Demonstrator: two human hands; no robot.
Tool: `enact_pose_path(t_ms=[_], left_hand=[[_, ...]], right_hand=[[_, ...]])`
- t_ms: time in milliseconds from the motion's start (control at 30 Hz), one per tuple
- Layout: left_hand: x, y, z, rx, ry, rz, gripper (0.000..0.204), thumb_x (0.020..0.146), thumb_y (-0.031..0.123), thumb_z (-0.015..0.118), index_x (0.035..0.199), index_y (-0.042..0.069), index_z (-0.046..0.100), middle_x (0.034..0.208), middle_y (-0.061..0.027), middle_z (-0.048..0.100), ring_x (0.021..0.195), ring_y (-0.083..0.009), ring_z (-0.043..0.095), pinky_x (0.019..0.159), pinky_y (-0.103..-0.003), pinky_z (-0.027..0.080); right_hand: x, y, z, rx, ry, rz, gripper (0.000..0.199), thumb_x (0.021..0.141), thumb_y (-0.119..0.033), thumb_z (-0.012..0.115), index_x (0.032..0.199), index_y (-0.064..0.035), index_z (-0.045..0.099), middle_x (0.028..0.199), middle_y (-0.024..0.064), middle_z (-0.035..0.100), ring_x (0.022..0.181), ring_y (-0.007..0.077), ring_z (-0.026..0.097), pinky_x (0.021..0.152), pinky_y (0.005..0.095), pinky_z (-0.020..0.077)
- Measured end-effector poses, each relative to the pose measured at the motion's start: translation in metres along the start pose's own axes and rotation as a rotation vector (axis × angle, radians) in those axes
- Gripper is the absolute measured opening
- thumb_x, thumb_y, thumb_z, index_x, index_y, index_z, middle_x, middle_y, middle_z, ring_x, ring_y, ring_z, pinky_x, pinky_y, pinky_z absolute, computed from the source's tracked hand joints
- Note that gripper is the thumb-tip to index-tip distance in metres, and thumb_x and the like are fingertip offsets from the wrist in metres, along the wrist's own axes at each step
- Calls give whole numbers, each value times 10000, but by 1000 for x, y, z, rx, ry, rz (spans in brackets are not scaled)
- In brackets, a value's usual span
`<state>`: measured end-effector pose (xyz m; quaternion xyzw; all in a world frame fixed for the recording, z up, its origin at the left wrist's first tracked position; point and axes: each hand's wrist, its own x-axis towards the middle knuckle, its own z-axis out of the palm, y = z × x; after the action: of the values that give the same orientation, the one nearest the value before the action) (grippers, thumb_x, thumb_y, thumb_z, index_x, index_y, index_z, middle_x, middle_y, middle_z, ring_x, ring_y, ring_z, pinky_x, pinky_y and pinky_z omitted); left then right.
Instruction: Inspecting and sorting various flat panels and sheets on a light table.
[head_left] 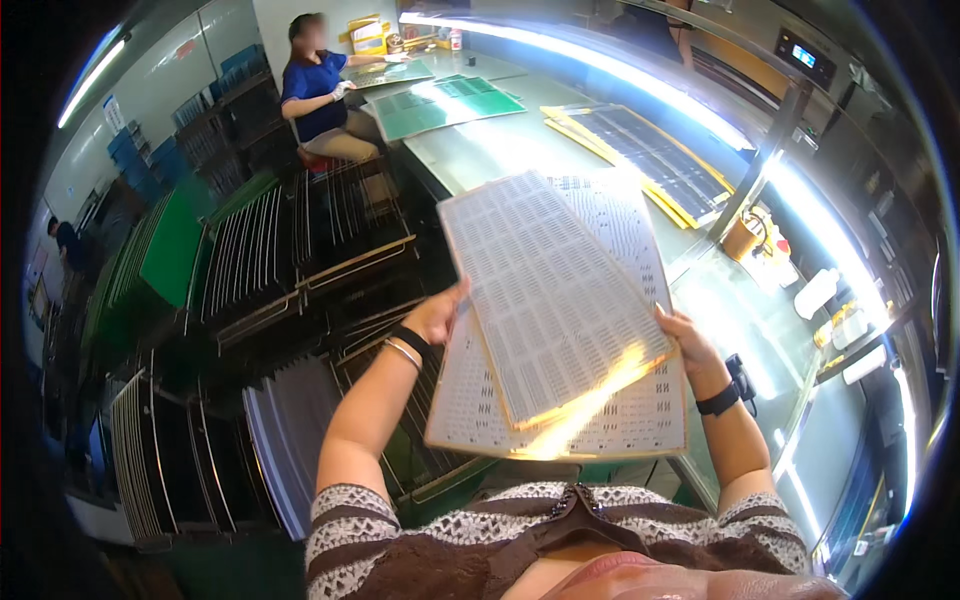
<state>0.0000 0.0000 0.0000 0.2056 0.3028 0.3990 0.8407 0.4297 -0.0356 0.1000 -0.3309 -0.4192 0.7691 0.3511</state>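
Left hand [436,316] and right hand [690,348] grip two pale perforated rectangular panels [560,330] by the edges, held mid-air; dark wire racks [300,250] alongside stand already filled

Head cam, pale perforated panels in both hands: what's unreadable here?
- Right hand fingers: hidden under the two pale perforated panels.
- Lower panel's top face: mostly covered by the upper one.
- Panels' near corner: washed out by glare.
- Left hand fingertips: behind the panel edge.
- Grey worktable far end: overexposed.

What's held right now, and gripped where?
Two stacked pale panel sheets: left hand grips the left edge, right hand the right edge, above the workbench.
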Motion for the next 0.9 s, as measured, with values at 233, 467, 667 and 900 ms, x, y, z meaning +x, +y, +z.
enact_pose_path(t_ms=[233,467,667,900], left_hand=[[41,-19,1,3,190,178,393,905,212,628,1199,-35,545,1142,-134,629,1006,-245,617,884,-381,511],[-70,27,-52,-164,221,463,385,925,197,576,1191,-76,525,1134,-190,621,997,-280,632,898,-396,520],[-231,6,-67,-21,517,797,387,917,226,593,1185,-49,540,1119,-164,633,972,-273,640,860,-386,533],[-308,-72,-37,-80,702,926,452,910,236,614,1246,-42,498,1169,-176,608,1030,-270,615,866,-364,515]], right_hand=[[-1,-14,-9,-183,241,-57,390,951,-244,547,1174,75,541,1010,156,661,828,181,673,707,291,561],[43,-49,-61,77,129,-3,339,904,-148,571,1158,75,552,1012,186,667,824,255,690,731,367,583],[141,-101,-131,-242,6,74,358,939,-238,564,1138,60,565,985,149,676,784,195,695,698,319,593],[234,-126,-176,-1888,538,-270,646,778,-396,733,1257,-18,519,1075,183,651,972,390,620,869,436,480]])
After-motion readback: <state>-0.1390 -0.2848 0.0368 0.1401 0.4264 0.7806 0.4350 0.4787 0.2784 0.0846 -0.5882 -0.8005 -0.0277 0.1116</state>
